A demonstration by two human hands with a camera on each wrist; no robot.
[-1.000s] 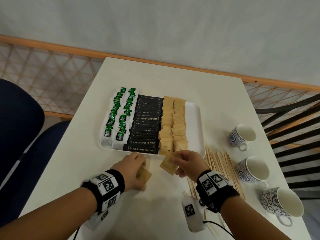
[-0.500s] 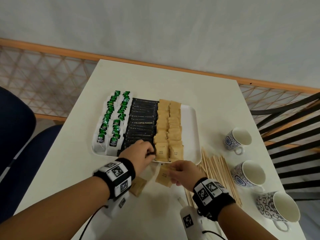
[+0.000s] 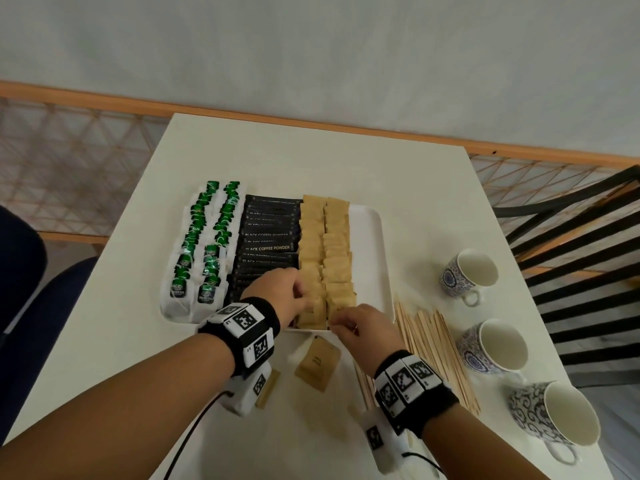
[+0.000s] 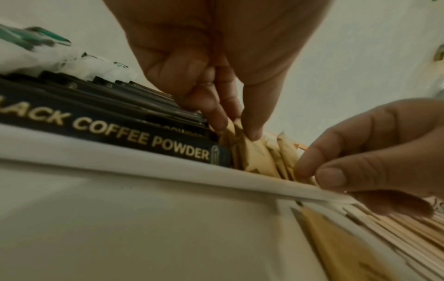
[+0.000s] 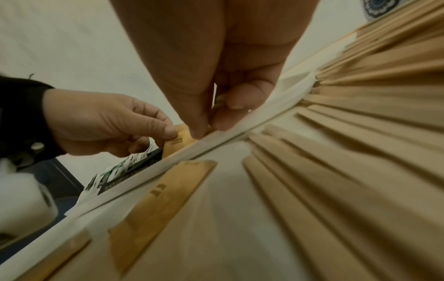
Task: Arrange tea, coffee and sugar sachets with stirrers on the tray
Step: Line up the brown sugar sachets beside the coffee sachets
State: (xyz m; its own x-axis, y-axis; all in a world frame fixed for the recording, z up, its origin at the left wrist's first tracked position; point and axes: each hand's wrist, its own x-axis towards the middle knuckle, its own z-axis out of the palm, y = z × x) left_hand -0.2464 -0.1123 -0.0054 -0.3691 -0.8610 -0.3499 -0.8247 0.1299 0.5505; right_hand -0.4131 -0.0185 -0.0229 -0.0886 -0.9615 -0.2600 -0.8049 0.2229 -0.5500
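Sugar sachets fill 2 columns on the tray. Left hand and right hand each pinch a front-row sachet. Next: seat both, then collect 2 loose sachets and the stirrers.

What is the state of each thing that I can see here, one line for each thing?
Left hand: pinches a brown sachet in the tray.
Right hand: fingertips on the nearest brown sachets.
Tray: holds tea, coffee and brown sachet rows; right strip bare.
Loose brown sachet: flat on table.
Stirrers: off the tray, on table.
Three cups: upright, empty.
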